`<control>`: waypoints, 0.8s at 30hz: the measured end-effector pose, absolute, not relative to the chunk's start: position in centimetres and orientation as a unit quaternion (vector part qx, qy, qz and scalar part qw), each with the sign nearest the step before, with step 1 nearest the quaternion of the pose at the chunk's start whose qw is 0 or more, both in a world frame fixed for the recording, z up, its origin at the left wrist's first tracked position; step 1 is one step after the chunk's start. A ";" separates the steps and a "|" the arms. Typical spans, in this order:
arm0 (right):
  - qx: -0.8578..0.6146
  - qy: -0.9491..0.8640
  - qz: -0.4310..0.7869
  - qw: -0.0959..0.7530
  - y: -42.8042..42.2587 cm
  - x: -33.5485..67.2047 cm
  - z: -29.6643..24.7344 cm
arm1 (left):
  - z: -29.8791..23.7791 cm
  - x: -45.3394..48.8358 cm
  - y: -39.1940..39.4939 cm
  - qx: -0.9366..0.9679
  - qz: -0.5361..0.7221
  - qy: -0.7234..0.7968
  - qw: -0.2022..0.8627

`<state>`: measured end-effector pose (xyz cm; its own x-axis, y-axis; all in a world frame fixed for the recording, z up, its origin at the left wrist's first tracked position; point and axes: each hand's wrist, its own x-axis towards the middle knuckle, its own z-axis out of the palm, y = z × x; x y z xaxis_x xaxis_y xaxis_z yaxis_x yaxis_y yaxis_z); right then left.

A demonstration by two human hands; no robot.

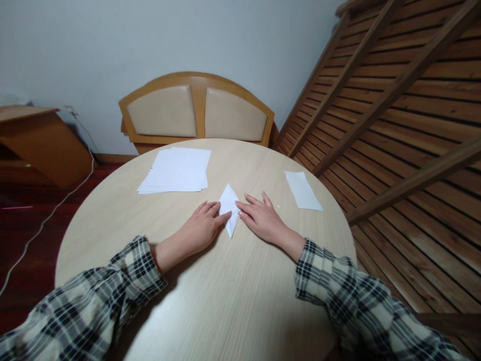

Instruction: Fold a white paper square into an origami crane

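Observation:
A folded white paper (228,195) in a narrow diamond shape lies flat on the round table, one point towards me and one away. My left hand (205,223) rests at its left side, with the thumb lying across the lower half of the paper and the fingers stretched along the left corner. At the right corner, my right hand (263,218) touches the edge with its fingertips, its fingers spread out. Neither hand grips the paper; both lie low against the tabletop.
A stack of white paper sheets (176,170) lies at the back left of the round table (225,311). To the right is a single white paper strip (303,190). Beyond the table stands a padded wooden headboard (201,108); a slatted wooden panel (406,140) leans on the right.

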<state>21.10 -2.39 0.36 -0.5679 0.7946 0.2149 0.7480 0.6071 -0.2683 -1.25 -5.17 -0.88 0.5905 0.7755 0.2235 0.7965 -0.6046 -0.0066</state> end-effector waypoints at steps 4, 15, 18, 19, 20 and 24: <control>-0.437 -0.885 0.032 0.159 -2.3 20.6 0.3 | -0.6 -1.2 -5.1 -0.893 -0.104 -0.434 0.050; -0.409 -0.905 -0.017 0.119 -1.7 19.7 1.1 | -0.8 0.3 -5.0 -0.865 -0.094 -0.482 0.108; -0.396 -0.912 -0.014 0.108 -1.3 19.9 1.1 | -0.8 0.7 -4.9 -0.863 -0.079 -0.485 0.115; -0.392 -0.913 -0.007 0.111 -1.1 20.0 0.9 | -0.7 0.8 -4.9 -0.863 -0.078 -0.486 0.114; -0.389 -0.913 0.003 0.120 -0.9 20.2 0.7 | -0.6 0.8 -4.8 -0.863 -0.077 -0.487 0.112; -0.395 -0.902 0.076 0.156 -0.2 20.9 -0.5 | -0.3 0.5 -4.6 -0.866 -0.087 -0.483 0.097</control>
